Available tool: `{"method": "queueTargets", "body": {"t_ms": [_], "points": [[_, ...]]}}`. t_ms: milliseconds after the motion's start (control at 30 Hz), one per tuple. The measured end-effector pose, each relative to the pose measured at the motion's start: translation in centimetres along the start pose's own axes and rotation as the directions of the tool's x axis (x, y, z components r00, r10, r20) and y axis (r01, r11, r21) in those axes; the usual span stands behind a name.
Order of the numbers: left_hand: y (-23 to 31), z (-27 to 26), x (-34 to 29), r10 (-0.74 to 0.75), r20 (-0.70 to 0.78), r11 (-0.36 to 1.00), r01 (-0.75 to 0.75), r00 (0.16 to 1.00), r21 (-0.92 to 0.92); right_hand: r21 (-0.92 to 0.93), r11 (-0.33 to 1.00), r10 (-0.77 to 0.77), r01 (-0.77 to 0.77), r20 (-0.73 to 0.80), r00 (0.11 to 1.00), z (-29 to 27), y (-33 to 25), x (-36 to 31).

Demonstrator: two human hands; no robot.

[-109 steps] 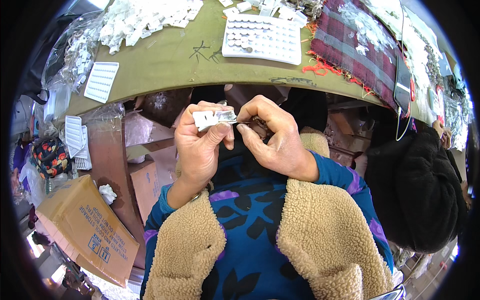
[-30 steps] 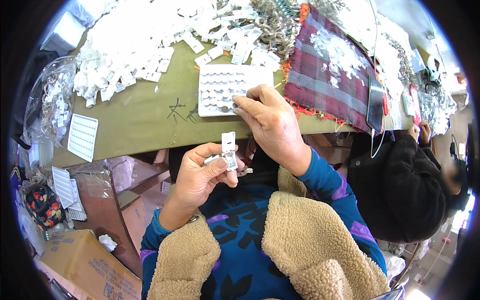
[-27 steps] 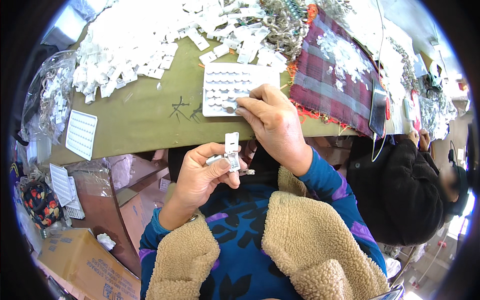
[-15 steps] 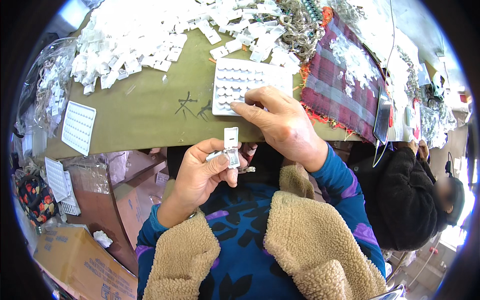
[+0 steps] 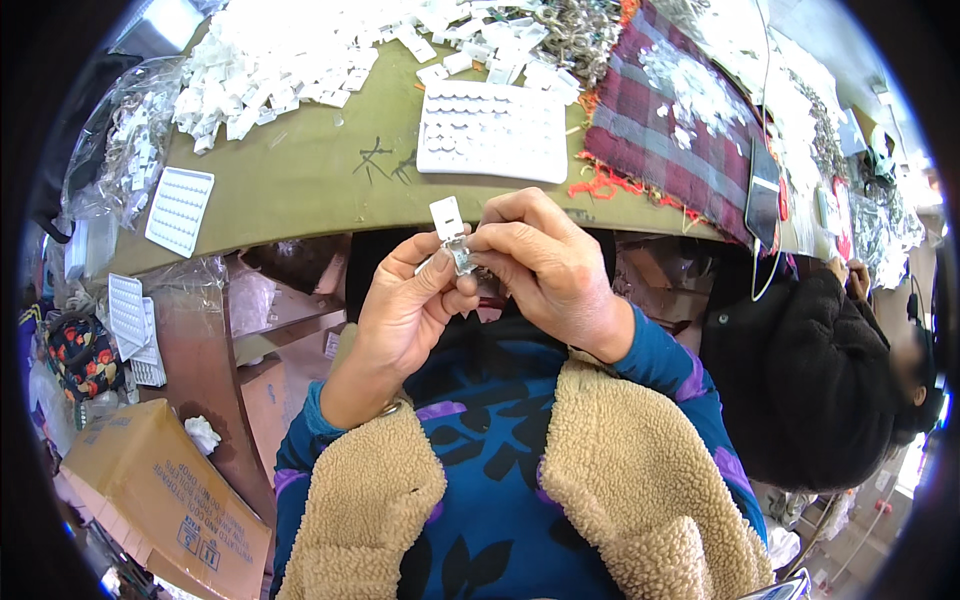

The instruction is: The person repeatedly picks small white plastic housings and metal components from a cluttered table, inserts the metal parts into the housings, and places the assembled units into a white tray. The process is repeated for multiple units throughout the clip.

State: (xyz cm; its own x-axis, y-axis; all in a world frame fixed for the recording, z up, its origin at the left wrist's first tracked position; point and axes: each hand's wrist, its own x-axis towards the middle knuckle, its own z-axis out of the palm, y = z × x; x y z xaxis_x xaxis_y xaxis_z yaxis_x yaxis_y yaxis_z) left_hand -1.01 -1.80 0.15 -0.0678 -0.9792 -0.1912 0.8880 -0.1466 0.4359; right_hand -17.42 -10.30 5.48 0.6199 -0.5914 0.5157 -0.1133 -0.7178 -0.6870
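Observation:
My left hand (image 5: 398,308) pinches a small white plastic case (image 5: 446,216) between thumb and fingers, just off the table's near edge. The case's flat lid stands raised, with a dark slot in it. Right up against the case is my right hand (image 5: 560,275), its thumb and forefinger pressed together at the lower half. Whatever those fingertips hold is too small and covered to make out. Beyond my hands lies a white moulded tray (image 5: 540,165) with rows of small round white pieces.
White plastic cases (image 5: 270,85) are heaped at the back. A plaid cloth (image 5: 650,140) carries clear pieces; a phone (image 5: 762,205) with a cable lies beside it. Another white tray (image 5: 180,212) is at left, a cardboard box (image 5: 170,500) below. A person in black (image 5: 800,380) sits at right.
My right hand has left the tray and come down and left to the case in my left hand. The left hand has risen slightly, and the whole view has shifted.

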Motion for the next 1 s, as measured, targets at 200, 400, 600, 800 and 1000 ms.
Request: {"method": "queueTargets", "body": {"t_ms": [200, 400, 600, 800, 1000], "points": [[-0.8, 0.8, -1.8, 0.046, 0.003, 0.993, -0.047, 0.999, 0.104, -0.013, 1.000, 0.018, -0.018, 0.002, 1.000, 0.9, -2.1, -2.0], [-0.9, 1.3, -2.8, 0.030, -0.040, 0.996, -0.026, 0.999, 0.081, 0.122, 0.987, 0.120, -0.109, -0.082, 0.989, 0.1, -2.9, -1.9], [-0.9, 1.1, -2.3, 0.056, 0.004, 0.997, -0.056, 0.998, 0.054, 0.019, 0.996, -0.084, 0.088, -0.150, 0.985, 1.3, -2.2, -1.1], [-0.8, 0.2, -1.7, 0.044, -0.092, 0.992, -0.032, 0.995, 0.125, -0.002, 0.981, -0.196, 0.196, -0.056, 0.979, 1.8, 0.4, -1.4], [0.9, 0.4, -0.5, 0.163, -0.171, 0.965, -0.121, 0.972, 0.233, -0.177, 0.927, -0.343, 0.331, -0.037, 0.939, 2.5, 0.5, -0.7]]}}
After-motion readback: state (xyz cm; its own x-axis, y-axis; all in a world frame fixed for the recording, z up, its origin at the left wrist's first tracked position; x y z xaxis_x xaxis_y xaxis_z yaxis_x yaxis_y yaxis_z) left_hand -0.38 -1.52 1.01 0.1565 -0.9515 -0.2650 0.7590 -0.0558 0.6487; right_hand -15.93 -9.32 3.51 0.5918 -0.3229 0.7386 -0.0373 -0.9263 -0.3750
